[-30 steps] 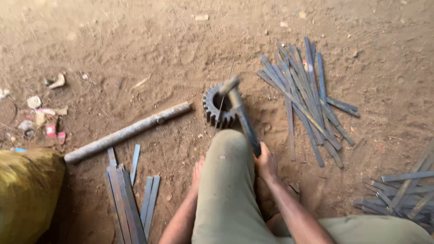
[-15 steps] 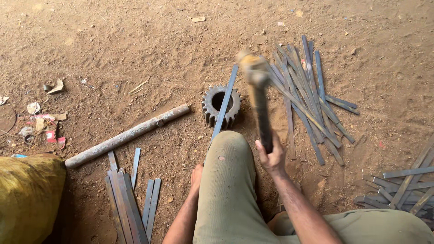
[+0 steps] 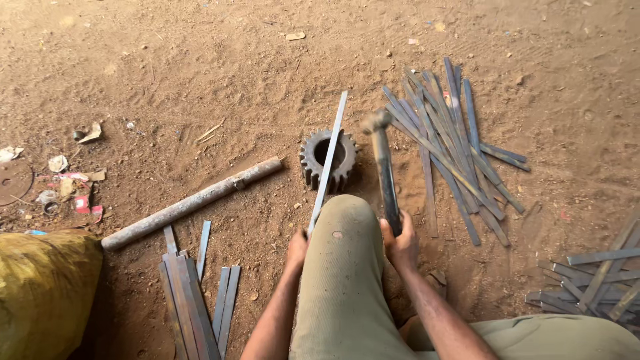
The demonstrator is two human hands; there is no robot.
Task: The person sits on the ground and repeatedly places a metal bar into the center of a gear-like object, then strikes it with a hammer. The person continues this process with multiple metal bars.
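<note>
On the dirt floor, the left hand pinches a metal strip across the gear; the right hand grips the hammer (raised); strip piles lie on both sides.

Flat metal strip: long, narrow, grey, laid across the toothed steel gear on the dirt floor. Hammer: dark handle, blurred metal head raised just right of the gear.
</note>
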